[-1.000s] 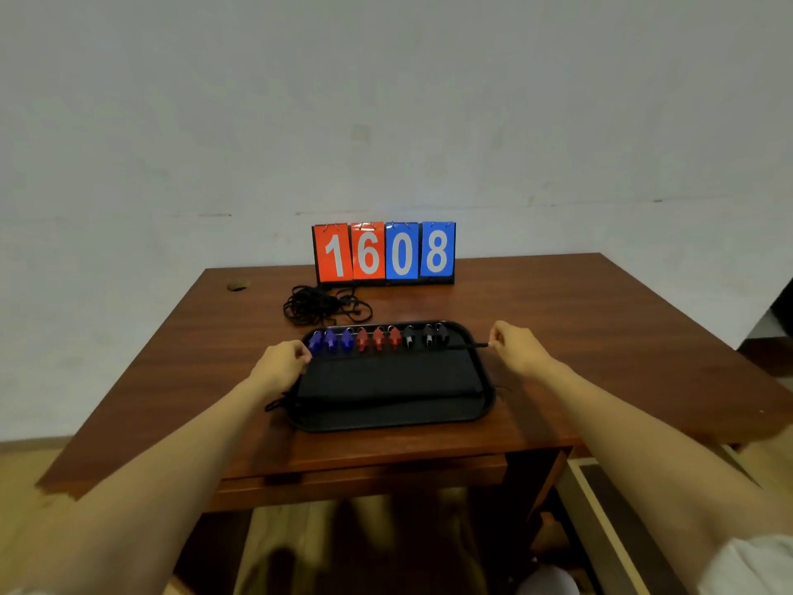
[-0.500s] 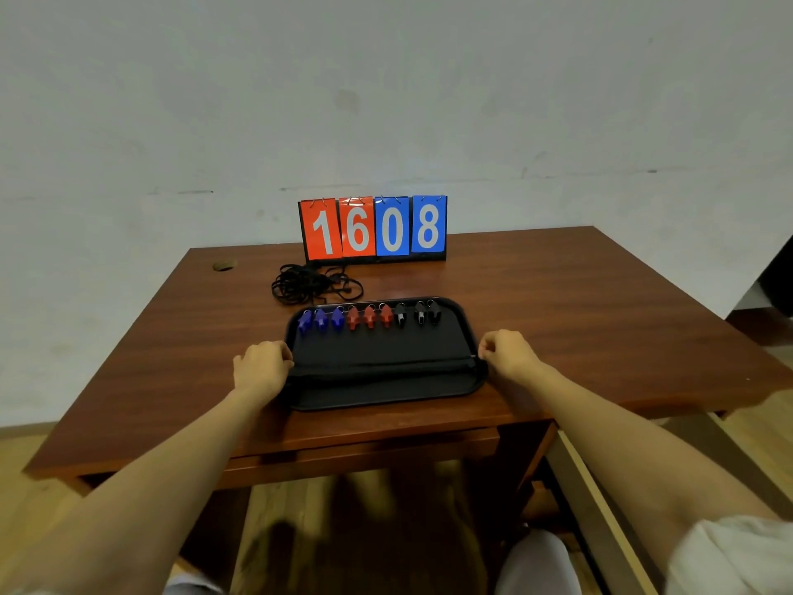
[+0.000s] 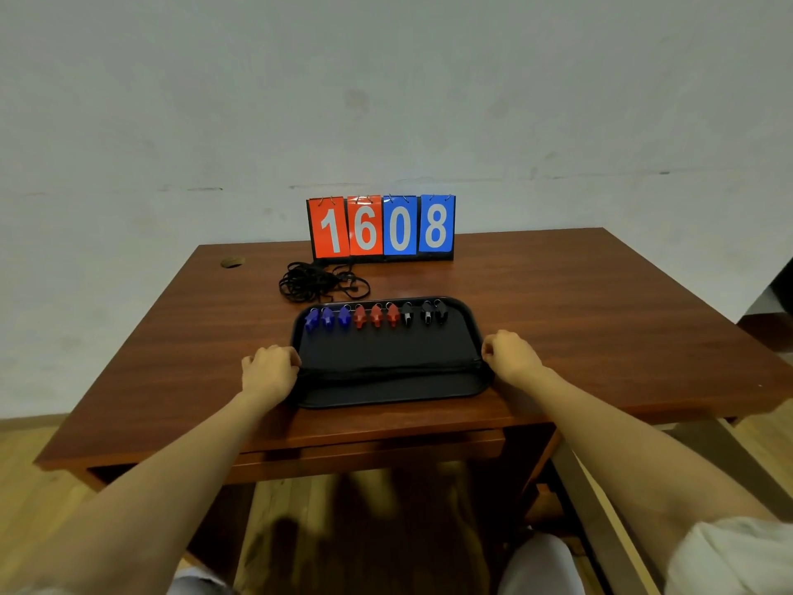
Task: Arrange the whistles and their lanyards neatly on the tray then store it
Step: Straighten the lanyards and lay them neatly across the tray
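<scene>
Now our left hand [image 3: 270, 371] and right hand [image 3: 510, 356] pinch a black cord lanyard [image 3: 386, 372] taut across the black rounded tray [image 3: 386, 397]; next, likely, let go without disturbing it.

This is a plain indoor room that reads as a sports club office or equipment room. A reddish-brown wooden desk [image 3: 558, 302] stands against a scuffed, pale grey painted wall [image 3: 386, 100], with a round cable hole [image 3: 232, 262] in its top at 10 o'clock. At 12 o'clock on the desk stands a red-and-blue flip scoreboard [image 3: 381, 227] reading 16 08. Just nearer lies a row of blue, red and black plastic whistles [image 3: 376, 315]. Light wood-plank flooring [image 3: 25, 440] shows at 8 o'clock.
</scene>
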`<state>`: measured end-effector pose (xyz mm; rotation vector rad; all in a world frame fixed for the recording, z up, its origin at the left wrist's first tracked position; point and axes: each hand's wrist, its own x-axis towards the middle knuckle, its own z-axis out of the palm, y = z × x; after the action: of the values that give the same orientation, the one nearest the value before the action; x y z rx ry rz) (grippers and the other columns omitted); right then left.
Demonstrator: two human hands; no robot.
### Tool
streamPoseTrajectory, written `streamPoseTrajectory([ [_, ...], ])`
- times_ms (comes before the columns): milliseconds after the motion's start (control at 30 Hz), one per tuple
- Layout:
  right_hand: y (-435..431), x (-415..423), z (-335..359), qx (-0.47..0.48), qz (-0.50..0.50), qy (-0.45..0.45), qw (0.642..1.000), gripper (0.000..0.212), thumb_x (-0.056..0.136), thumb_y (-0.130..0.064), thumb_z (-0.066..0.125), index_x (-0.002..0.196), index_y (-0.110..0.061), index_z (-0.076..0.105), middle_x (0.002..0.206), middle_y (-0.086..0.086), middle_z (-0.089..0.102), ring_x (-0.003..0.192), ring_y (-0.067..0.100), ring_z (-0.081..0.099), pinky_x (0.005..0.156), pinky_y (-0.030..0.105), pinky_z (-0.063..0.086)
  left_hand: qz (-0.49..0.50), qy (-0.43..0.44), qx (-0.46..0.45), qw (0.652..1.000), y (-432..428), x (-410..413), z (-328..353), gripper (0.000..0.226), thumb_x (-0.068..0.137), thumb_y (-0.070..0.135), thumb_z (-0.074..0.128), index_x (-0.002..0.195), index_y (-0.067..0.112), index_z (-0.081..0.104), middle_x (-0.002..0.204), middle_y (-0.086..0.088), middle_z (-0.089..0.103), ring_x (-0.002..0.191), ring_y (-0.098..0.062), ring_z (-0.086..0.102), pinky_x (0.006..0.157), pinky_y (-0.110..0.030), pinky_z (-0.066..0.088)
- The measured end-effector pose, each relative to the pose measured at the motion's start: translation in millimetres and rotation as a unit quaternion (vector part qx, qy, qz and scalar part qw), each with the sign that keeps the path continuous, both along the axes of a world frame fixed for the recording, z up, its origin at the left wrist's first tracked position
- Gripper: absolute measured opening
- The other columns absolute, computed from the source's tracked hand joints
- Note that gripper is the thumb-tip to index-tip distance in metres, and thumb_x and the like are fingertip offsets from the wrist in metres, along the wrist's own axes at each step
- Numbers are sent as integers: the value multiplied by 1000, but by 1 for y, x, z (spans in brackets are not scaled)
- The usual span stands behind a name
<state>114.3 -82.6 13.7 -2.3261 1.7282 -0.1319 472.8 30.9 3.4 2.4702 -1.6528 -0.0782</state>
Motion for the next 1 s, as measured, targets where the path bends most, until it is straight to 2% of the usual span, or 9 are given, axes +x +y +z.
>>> streamPoseTrajectory([
  [167,3,3,3,-7,29,-10,1000,31,97,-16,47,127,-10,55,136,13,45,117,30,52,93,37,45,-17,-42,-13,999,2,0,0,28,97,28,44,117,21,62,117,-8,58,114,-29,48,99,-41,35],
  [267,3,6,1,1,69,5,998,34,97,-18,51,130,-10,55,134,10,50,119,27,52,98,35,45,-61,-58,-18,996,1,0,-1,34,99,33,41,126,21,57,123,-6,59,115,-27,48,97,-37,36],
  [367,3,8,-3,4,87,23,996,35,96,-18,53,130,-9,57,134,10,52,123,27,50,103,36,43,-130,-69,-13,989,3,-1,-5,38,99,35,41,133,23,52,133,-1,56,123,-23,45,103,-35,32],
  [500,5,6,-11,-14,102,52,993,33,98,-15,48,129,-9,57,133,11,54,127,27,43,103,40,42,-196,-95,17,976,10,0,-14,39,99,34,40,136,24,49,139,4,52,132,-17,40,110,-33,24],
  [633,7,3,-14,-26,108,66,992,34,98,-15,48,130,-11,57,132,10,55,125,27,42,101,41,43,-200,-108,22,974,14,4,-18,36,100,29,41,133,23,53,137,4,55,130,-15,44,109,-30,25],
  [833,13,18,-1,-71,163,74,981,44,95,-25,54,137,-15,48,135,6,53,127,24,44,103,36,41,-202,-63,-46,976,14,-5,-19,41,95,29,52,133,14,52,131,-5,57,126,-23,47,109,-35,30],
  [1000,10,58,11,-60,207,59,975,45,95,-26,53,138,-16,45,137,7,50,129,25,42,103,37,42,-228,-50,-75,970,-6,-26,-8,44,92,32,56,133,15,51,133,-4,54,128,-22,44,109,-35,30],
])
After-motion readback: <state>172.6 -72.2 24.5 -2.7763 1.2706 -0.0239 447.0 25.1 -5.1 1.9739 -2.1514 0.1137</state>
